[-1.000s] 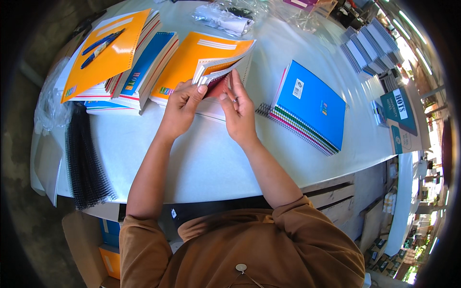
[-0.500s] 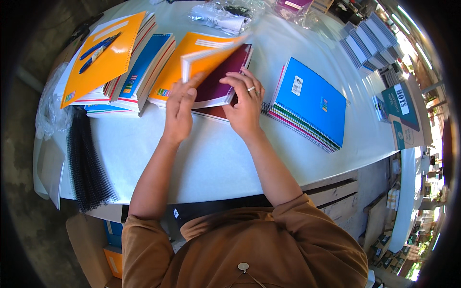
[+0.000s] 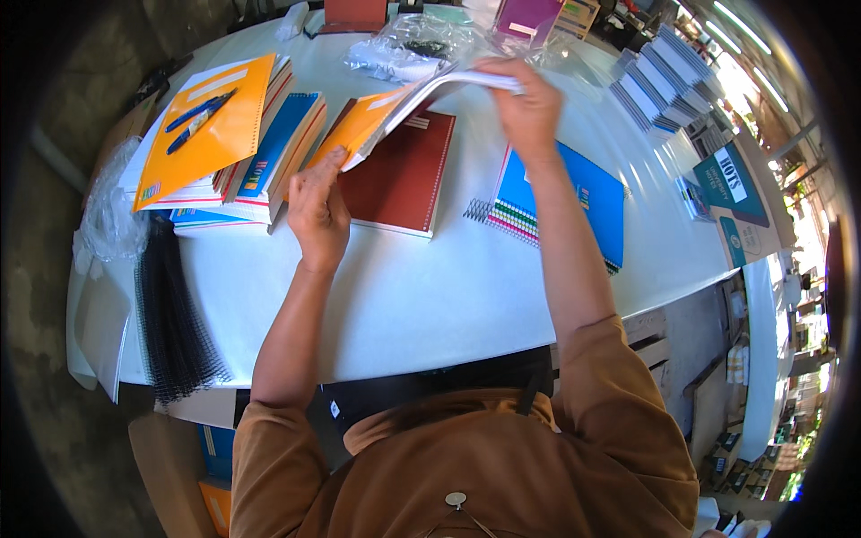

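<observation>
An orange-covered notebook [image 3: 366, 118], or a bundle of its pages, is lifted and bent in an arch between my hands. My left hand [image 3: 318, 211] is closed on its near left edge, thumb on top. Up at the far right end, my right hand [image 3: 529, 103] grips the raised edge; its fingers are a little blurred. Beneath lies a dark red notebook cover [image 3: 399, 179] with punched holes along its right edge, flat on the table. Under my right forearm sits a pile of blue spiral notebooks [image 3: 592, 211] with wire coils.
Left of me stand stacked notebooks, with pens [image 3: 199, 118] on an orange cover [image 3: 224, 148]. Black wire coils [image 3: 175, 314] hang over the table's front edge beside clear plastic [image 3: 115, 211]. Further off are plastic wrapping [image 3: 395, 54], grey-edged stacks [image 3: 664, 81] and a carton [image 3: 749, 202].
My right hand has moved up and away, lifting the notebook's right side. More of the dark red cover shows. My left hand has shifted slightly nearer and left.
</observation>
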Tool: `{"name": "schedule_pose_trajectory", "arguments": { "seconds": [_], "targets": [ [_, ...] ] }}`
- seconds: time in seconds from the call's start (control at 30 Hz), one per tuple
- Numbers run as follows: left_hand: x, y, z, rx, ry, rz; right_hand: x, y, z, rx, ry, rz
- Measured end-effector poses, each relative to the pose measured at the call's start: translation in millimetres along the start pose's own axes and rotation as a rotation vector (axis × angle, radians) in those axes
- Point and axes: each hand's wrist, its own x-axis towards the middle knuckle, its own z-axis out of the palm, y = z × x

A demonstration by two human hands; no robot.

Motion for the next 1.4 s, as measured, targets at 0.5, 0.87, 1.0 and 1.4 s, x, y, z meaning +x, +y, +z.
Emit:
{"name": "schedule_pose_trajectory", "arguments": {
  "seconds": [0.5, 0.87, 1.0, 1.4],
  "targets": [
    [70.7, 155.8, -57.4, -0.145, -0.286, 0.004, -8.3, -190.2, -144.4, -0.468, -0.565, -0.408],
    [4.5, 115.7, -103.7, -0.516, -0.592, -0.661, -84.1, -122.6, -176.3, 0.141, -0.535, 0.414],
    [-33.2, 101.4, -71.2, -0.469, -0.453, -0.982, -151.8, -85.2, -106.7, 0.709, -0.187, 0.845],
    [-65.4, 89.3, -80.8, -0.47, -0.554, -1.104, -161.6, -82.6, -97.7, 0.679, -0.338, 0.841]
  ]
}}
